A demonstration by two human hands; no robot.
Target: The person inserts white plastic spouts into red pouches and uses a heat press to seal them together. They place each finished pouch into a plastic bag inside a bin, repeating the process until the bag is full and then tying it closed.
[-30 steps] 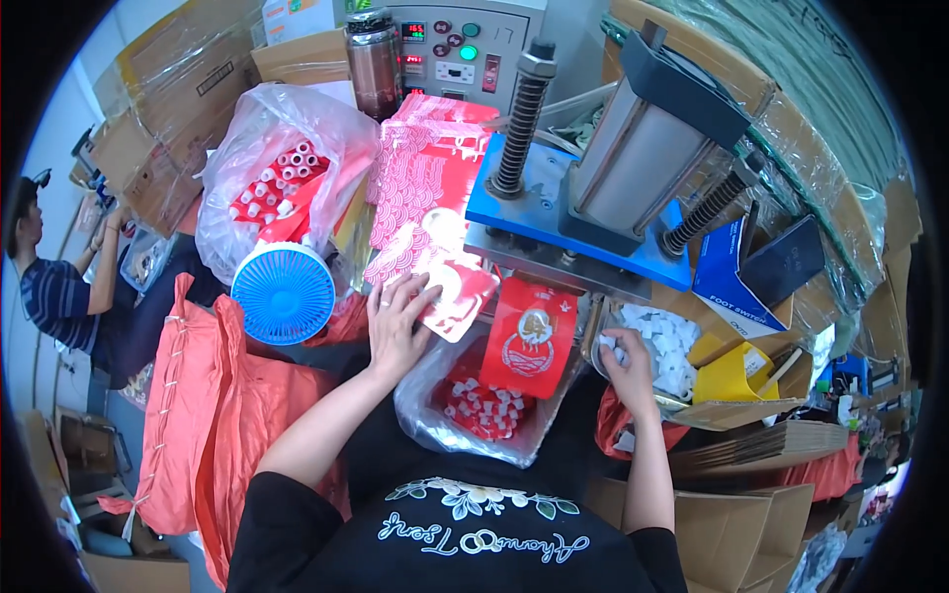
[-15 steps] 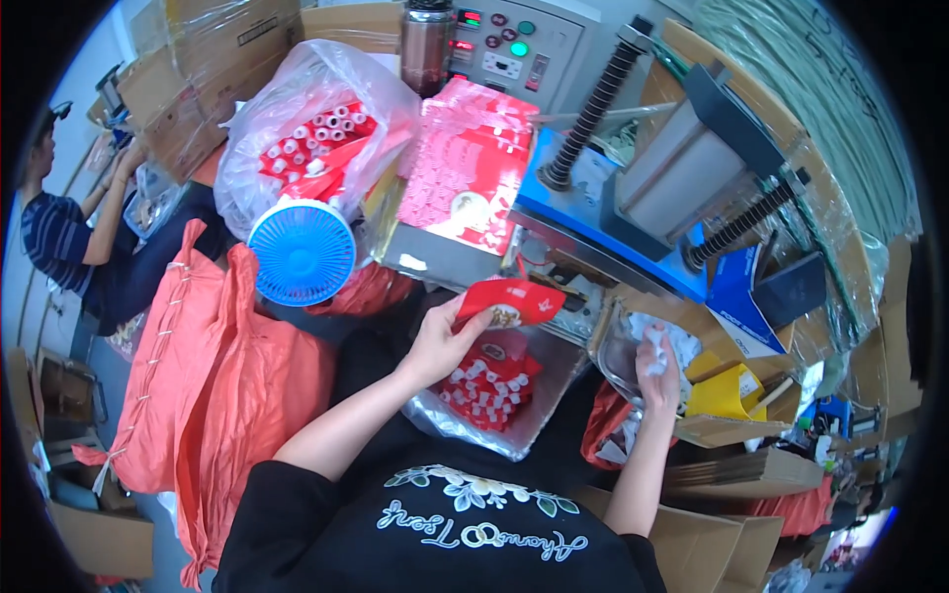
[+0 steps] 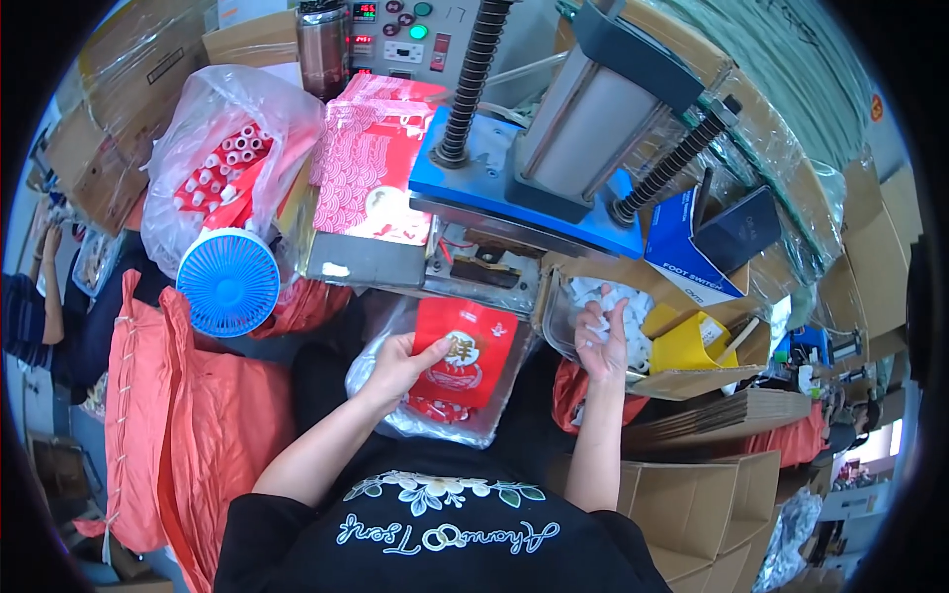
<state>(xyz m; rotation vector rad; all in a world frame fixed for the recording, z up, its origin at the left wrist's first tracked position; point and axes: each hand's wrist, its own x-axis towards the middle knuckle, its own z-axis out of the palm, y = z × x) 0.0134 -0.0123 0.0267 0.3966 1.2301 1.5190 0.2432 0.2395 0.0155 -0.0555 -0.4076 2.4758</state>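
Your left hand (image 3: 397, 370) pinches the pouch (image 3: 476, 341) above the lined bin (image 3: 465, 433); hold it flat. Your right hand (image 3: 604, 346), palm up by the white pieces (image 3: 639, 304), may grip some; I can't tell.

black short-sleeved shirt (image 3: 435, 568); white flower print (image 3: 440, 489), green leaves (image 3: 364, 489), outlined script (image 3: 519, 539)

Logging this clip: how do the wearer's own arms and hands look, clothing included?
The left hand and right hand are ungloved, with bare forearms and no watch or bracelet visible on either wrist. A black short-sleeved T-shirt covers the upper arms; its chest has a print of pale flowers, green leaves and white-outlined lettering. Any ring is too small to confirm.
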